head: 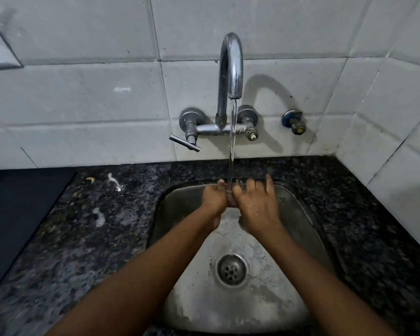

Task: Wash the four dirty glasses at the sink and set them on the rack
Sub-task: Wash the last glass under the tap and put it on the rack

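Note:
Both my hands are together over the steel sink [298, 214], under the stream of water [232, 146] running from the curved chrome tap [230, 64]. My left hand [214, 197] presses against the palm side of my right hand [257, 204], whose fingers are spread and blurred by motion. Neither hand holds anything. No glass and no rack is in view. The sink basin holds only water around the drain [231, 269].
A lever handle [184, 143] sticks out at the tap's left, and a capped valve [294, 122] sits on the tiled wall to the right. Dark speckled granite counter [87, 238] surrounds the sink, with foam spots [98, 217]. A black flat surface [17, 207] lies at the left.

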